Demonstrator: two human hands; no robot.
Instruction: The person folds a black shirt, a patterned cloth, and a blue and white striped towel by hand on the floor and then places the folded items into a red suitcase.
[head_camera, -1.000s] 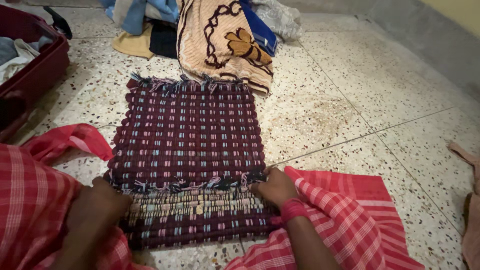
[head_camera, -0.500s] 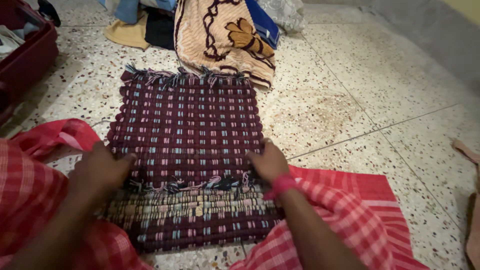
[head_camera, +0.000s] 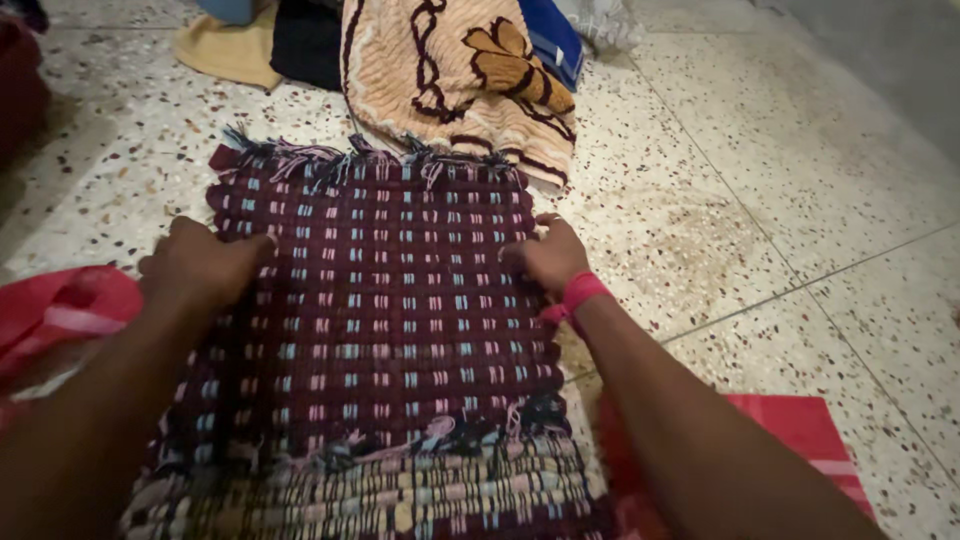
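1. From my remote seat, the left hand (head_camera: 205, 268) lies palm down on the woven mat (head_camera: 375, 300), at its nine o'clock edge, fingers loosely spread and gripping nothing.
2. The right hand (head_camera: 548, 255) mirrors it at the three o'clock edge, fingers curled lightly over the border; I judge this pins both sides flat.
3. The mat lies on the speckled floor (head_camera: 760, 200), its near end folded over, so a fringe (head_camera: 420, 440) crosses at six o'clock.
4. It is dark maroon, woven with short pink and pale blue dashes, thick and ribbed.
5. A cream patterned blanket (head_camera: 470, 80) touches its twelve o'clock fringe; red checked cloth (head_camera: 800, 430) lies at five o'clock.
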